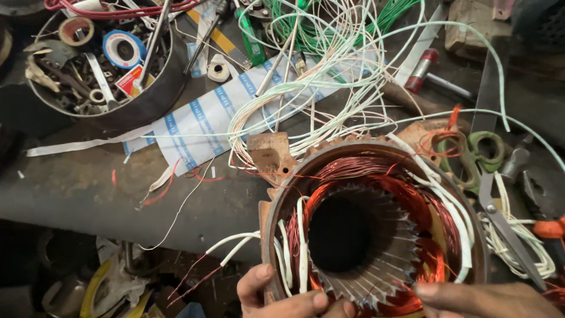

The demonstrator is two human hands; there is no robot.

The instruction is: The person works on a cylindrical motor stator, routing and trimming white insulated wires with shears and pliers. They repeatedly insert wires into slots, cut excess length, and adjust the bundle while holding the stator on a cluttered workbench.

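Below, the left hand [281, 294] and right hand [477, 297] both pinch the near rim of the copper-wound motor stator [376, 227], with scissors [488, 182] just right of it.

Bottom edge cuts off both my hands, left [282, 297] and right [482, 299], at the knuckles; the stator [376, 229] hides my palms and its own lower rim.

A single head-worn camera looks steeply down from close above onto the cluttered counter [88, 188], with both hands at the bottom edge.
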